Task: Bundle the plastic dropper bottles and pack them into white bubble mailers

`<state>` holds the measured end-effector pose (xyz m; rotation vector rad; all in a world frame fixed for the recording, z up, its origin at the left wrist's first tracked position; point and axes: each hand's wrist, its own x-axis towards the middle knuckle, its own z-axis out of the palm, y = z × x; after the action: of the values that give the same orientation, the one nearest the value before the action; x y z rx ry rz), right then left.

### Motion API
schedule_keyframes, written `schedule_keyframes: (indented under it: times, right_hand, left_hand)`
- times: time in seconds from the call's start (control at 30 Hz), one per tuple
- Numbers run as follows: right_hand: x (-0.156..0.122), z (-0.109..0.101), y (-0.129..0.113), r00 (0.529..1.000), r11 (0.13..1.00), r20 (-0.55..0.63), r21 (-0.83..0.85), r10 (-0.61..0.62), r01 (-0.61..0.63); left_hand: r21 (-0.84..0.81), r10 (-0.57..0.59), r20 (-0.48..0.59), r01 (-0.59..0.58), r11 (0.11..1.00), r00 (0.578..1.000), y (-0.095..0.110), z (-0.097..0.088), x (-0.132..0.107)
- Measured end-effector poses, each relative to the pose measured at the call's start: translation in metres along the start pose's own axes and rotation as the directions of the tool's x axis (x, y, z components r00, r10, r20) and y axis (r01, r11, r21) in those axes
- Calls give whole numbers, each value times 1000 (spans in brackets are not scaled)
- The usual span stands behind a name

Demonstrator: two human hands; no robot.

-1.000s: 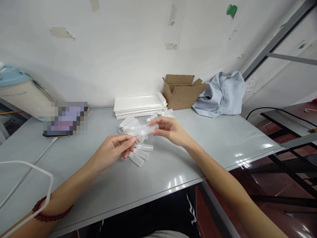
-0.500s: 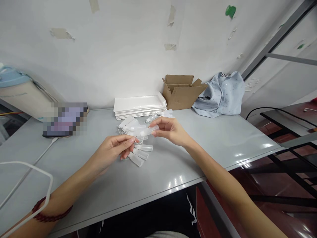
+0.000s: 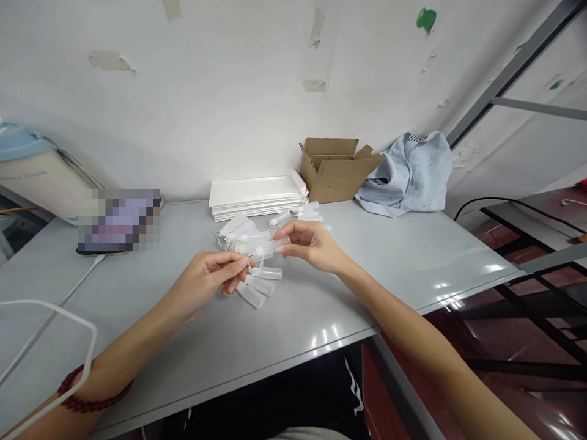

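Observation:
My right hand pinches a small translucent plastic bottle between thumb and fingers, its tip end pointing left. A short white cord loops from that end down toward my left hand. That hand's thumb and index finger are closed at the bottle's thin tip, where the cord seems caught between them. Below, several similar bottles fan out beside my left fingers. Behind the held bottle lies a pile of more such bottles with white cords, partly covered by it. Another group of bottles sits just beyond my right hand.
A stack of flat white boxes stands against the wall, beside an open cardboard box and a light blue cloth. On the left are a phone with a white cable and a large container with a blue lid.
My right hand has shifted slightly left and down with the bottle. The cord loop hangs a little differently between the hands. My left hand keeps its pinch.

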<state>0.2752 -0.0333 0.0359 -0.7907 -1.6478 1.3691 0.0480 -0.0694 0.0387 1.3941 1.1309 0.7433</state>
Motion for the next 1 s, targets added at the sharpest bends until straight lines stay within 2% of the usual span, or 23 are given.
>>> schedule_keyframes:
  times: [0.53, 0.8, 1.0]
  right_hand:
    - [0, -7, -8, 999, 999, -26, 45, -19, 20]
    - [0, -5, -8, 1000, 998, 2, 61, -26, 26]
    - [-1, -4, -8, 999, 999, 7, 15, -34, 34]
  left_hand:
    - [-13, 60, 6, -59, 998, 998, 1, 2, -2]
    - [-3, 56, 3, -56, 998, 998, 3, 4, -1]
    - [16, 56, -9, -55, 998, 998, 1, 2, -1]
